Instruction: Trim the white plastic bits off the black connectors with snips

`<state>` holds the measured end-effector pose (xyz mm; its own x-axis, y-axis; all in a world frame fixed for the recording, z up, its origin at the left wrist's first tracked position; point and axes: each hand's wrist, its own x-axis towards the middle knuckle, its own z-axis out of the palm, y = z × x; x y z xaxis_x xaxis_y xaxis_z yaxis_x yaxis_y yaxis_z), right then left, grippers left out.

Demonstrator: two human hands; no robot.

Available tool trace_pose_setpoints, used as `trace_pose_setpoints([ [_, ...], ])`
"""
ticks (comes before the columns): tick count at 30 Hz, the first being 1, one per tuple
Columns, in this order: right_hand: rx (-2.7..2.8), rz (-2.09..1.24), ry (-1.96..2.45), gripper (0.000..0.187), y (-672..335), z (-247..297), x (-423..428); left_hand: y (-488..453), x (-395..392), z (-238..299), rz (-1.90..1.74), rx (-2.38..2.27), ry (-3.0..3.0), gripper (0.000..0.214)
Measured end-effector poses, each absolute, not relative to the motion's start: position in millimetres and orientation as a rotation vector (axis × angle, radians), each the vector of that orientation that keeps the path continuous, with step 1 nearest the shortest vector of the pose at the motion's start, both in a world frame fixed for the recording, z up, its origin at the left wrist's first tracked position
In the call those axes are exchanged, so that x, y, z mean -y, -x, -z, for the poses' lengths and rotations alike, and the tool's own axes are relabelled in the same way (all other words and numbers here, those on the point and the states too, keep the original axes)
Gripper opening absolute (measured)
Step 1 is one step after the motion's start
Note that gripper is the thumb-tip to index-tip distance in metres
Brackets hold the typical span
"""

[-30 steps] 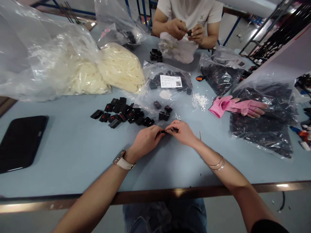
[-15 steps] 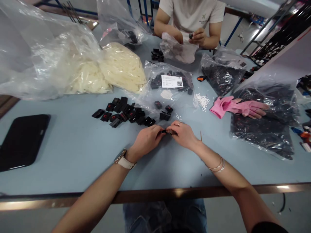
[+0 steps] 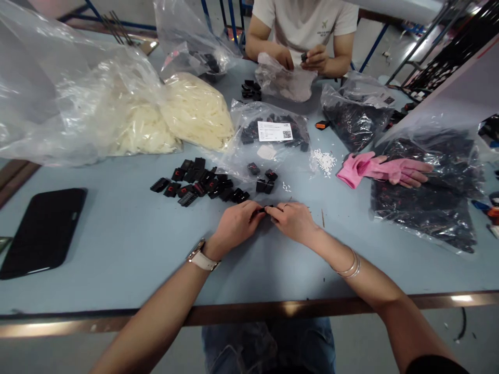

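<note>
Close together over the table, both my hands meet at a small black plastic connector housing, mostly covered by fingers. My left hand pinches it between thumb and fingertips. My right hand is closed, its index finger and thumb at the right end of the same piece; anything else inside those fingers is hidden. Just beyond lies a pile of black connector housings, some with red inserts. A few more housings sit near my right fingertips, beside a few loose white pins.
Behind are a labelled bag of black parts and bags of cream pieces. White pins and a pink glove on black-filled bags lie right. A black tablet-like slab lies left. A co-worker handles parts opposite.
My right fingers have shifted on the connector housing, the index finger now stretched along its right end. My left hand keeps its pinch. The view has shifted slightly.
</note>
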<state>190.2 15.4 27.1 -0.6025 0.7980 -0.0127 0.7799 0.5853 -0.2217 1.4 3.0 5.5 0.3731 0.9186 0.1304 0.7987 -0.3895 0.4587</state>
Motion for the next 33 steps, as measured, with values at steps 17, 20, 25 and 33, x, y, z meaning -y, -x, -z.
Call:
trace_pose_setpoints([
  [17, 1.587, -0.833, 1.178, 0.057, -194.0, -5.2, -11.1, -3.5, -2.5, -6.7, -0.492, -1.522, -2.308, 0.010],
  [20, 1.672, -0.776, 1.187, 0.060, -193.6, -6.2, -9.4, -4.4, -2.8, -6.2, -0.508, -1.516, -2.303, 0.010],
  [25, 1.790, -0.703, 1.134, 0.057, -193.0, -11.6, -8.1, -4.4, -3.4, -5.8, -0.522, -1.511, -2.293, 0.009],
  [33, 1.866, -0.638, 1.148, 0.053, -190.6, -12.5, -9.7, -3.8, -2.6, -4.8, -0.552, -1.506, -2.285, 0.012],
])
